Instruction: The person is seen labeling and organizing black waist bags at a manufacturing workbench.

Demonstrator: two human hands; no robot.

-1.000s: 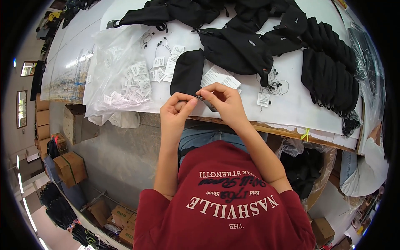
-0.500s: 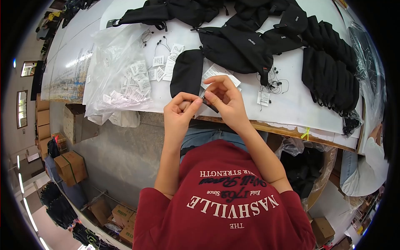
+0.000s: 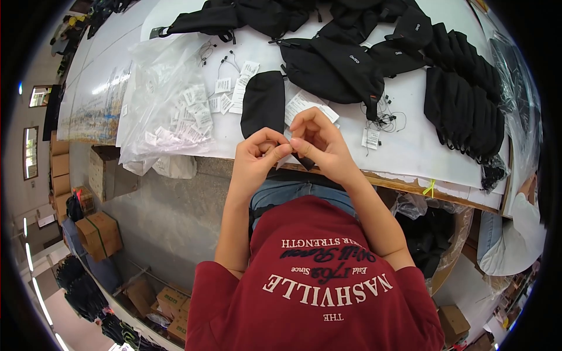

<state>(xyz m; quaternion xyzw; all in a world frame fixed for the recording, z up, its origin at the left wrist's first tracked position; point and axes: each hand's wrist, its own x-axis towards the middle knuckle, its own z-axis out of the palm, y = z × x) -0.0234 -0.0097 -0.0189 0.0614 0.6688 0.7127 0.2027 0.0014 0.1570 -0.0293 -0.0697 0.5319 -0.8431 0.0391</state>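
My left hand (image 3: 256, 157) and my right hand (image 3: 323, 146) meet at the table's near edge, both pinching thumb against fingers, fingertips almost touching. A small flat black piece (image 3: 305, 162) hangs below my right fingertips. What lies between the left fingertips is too small and hidden to make out. Just beyond my hands lies a flat black pouch (image 3: 263, 102), with a stack of white printed labels (image 3: 311, 107) to its right, partly behind my right fingers.
Black bags (image 3: 333, 67) spread across the white table (image 3: 404, 149). At left, a clear plastic bag (image 3: 155, 88) lies beside loose white tags (image 3: 193, 114). Black corded tags (image 3: 386, 120) sit at right, near a row of black pouches (image 3: 465, 111). A lined box (image 3: 433, 234) stands below.
Both hands have shifted slightly right, and their fingertips have come closer together. The black piece now hangs a little lower and further right. The pouch has barely moved.
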